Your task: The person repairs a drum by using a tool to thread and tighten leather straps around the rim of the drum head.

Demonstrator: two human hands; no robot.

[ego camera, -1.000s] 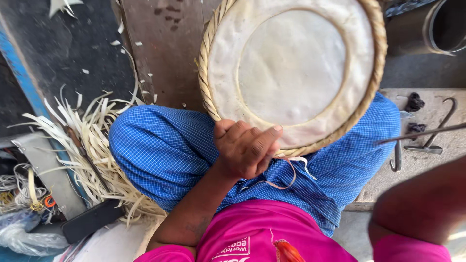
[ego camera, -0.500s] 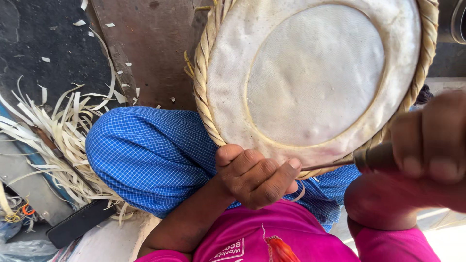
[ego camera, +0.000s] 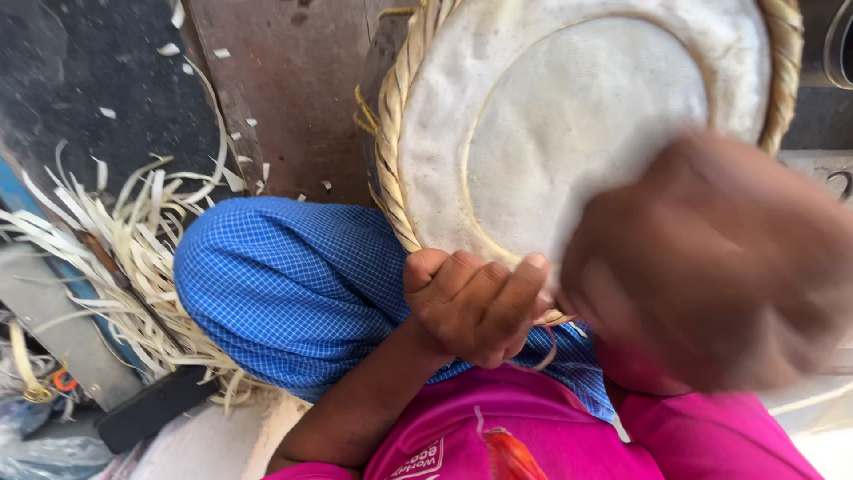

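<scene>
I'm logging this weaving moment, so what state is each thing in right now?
Round woven tray: tilted up on the lap, pale underside facing the camera, near rim held.
Left hand: closed in a grip on the tray's near rim.
Right hand: raised near the lens, blurred; grip cannot be told.
Cane strips: loose, scattered beside the knee.

hands (ego camera: 471,307): 2 | round woven tray (ego camera: 569,124): 1 | pile of cane strips (ego camera: 133,258): 1
</scene>
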